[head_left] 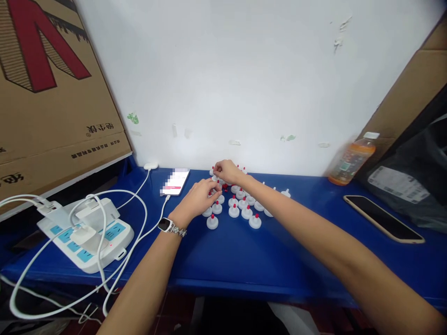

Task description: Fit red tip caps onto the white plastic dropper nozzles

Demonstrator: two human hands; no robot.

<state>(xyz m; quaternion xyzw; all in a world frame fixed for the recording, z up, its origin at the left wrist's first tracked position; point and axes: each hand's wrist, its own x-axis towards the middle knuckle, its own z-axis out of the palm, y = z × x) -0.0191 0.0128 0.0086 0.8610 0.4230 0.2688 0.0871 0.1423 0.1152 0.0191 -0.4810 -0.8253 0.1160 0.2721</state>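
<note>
Several small white caps with red tips (244,208) stand in a cluster on the blue table (244,260), near the wall. My left hand (199,197), with a watch on the wrist, rests at the left side of the cluster, its fingertips pinched on a white cap with a red tip (212,191). My right hand (226,171) reaches over the far side of the cluster, fingers closed on another small white cap (216,178). The two hands nearly touch. Small loose red pieces (225,187) lie between them.
A white power strip (87,232) with plugs and white cables sits at the left. A phone (175,181) lies by the wall, another phone (382,217) at the right. An orange drink bottle (351,159) stands at the back right. Cardboard boxes (52,83) flank both sides.
</note>
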